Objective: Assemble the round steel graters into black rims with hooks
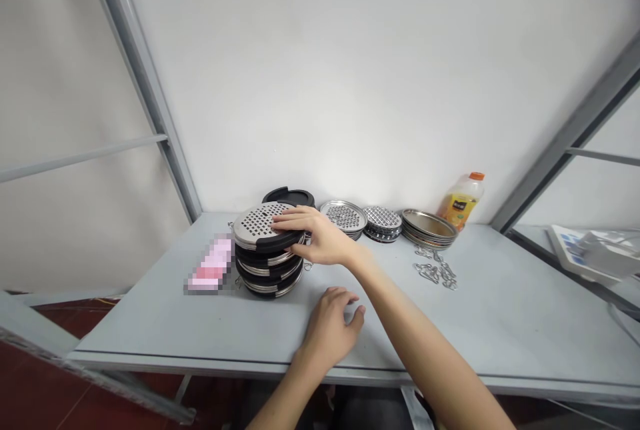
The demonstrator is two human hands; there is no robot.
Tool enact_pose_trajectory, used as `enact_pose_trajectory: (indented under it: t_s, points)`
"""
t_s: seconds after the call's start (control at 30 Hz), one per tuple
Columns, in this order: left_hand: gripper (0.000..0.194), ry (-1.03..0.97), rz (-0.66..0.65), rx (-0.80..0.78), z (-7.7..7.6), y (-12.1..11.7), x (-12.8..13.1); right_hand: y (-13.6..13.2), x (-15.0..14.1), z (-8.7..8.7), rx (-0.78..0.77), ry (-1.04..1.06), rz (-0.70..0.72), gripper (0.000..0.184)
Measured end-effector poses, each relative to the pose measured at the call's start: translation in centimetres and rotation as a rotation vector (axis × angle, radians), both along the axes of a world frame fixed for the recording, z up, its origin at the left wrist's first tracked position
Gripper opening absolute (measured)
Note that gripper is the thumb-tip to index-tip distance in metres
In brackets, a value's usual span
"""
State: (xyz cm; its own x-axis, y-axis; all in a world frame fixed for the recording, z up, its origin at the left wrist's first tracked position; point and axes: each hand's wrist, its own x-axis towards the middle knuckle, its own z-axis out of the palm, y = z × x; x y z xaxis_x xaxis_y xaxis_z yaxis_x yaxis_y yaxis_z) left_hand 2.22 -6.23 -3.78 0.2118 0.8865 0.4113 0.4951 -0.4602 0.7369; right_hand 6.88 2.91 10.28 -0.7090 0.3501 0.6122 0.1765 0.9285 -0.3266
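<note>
While spreading the fingers of the right hand (313, 233) over the perforated metal disc (257, 223) on top of the black-and-silver stack (269, 280), bringing the thumb down near the black edge section too. Looking like steadying or adjusting the top piece, honestly, but not managing to tell a firm pinch from a light touch at this angle. Resting the left hand (331, 323) close by at the front of the table (510, 323), loosely curling its fingers, holding nothing and leaving the thumb apart.

Seeing the stack on the left part of the table, with a black round tray (297, 198) just behind. Going by those uneven-looking layers, probably needing a level, gentle touch up top, plus some care around the small metal clip (309, 266) next to the stack.

Spotting more metal stuff along the wall (350, 83): a rimmed perforated plate (345, 215) on its own pile, then a pile of textured metal discs (383, 218), then some nested shallow metal dishes (429, 225). Also noticing loose silver clips (440, 275) in front of the dishes and an orange-capped bottle (460, 203) tilting behind. Not making out the pixelated pink item (213, 267) beside the stack at all, lol.
</note>
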Motion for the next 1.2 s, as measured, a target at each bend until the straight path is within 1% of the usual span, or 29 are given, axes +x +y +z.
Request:
enact_pose_trajectory:
  t_s: [0.17, 0.3, 0.4, 0.53, 0.63, 0.83, 0.93, 1.2]
  points:
    - [0.014, -0.006, 0.008, 0.000, 0.0, -0.1, 0.1, -0.5, 0.3, 0.3, -0.013, -0.022, 0.008, 0.056]
    - [0.014, 0.005, 0.015, -0.002, 0.0, -0.1, 0.1, -0.6, 0.5, 0.5, -0.008, -0.049, 0.022, 0.054]
    - [0.013, 0.013, 0.013, -0.019, 0.0, -0.1, 0.1, -0.4, 0.7, 0.3, 0.037, -0.089, -0.001, 0.051]
    - [0.014, 0.018, 0.003, -0.008, 0.0, 0.0, 0.0, -0.1, 0.9, 0.0, 0.141, -0.123, -0.048, 0.045]
    - [0.014, 0.017, -0.001, 0.012, 0.0, 0.0, 0.0, -0.1, 0.9, -0.1, 0.184, -0.127, -0.033, 0.043]
    - [0.013, 0.005, 0.008, 0.002, 0.0, 0.0, 0.0, -0.1, 1.0, -0.4, 0.120, -0.078, -0.016, 0.047]
    - [0.012, 0.006, 0.000, 0.000, 0.0, 0.0, 0.0, -0.3, 1.0, -0.7, 0.116, -0.074, -0.035, 0.046]
    - [0.014, 0.038, -0.031, 0.013, 0.1, 0.2, 0.0, -0.9, 1.2, -1.4, 0.242, -0.103, -0.125, 0.043]
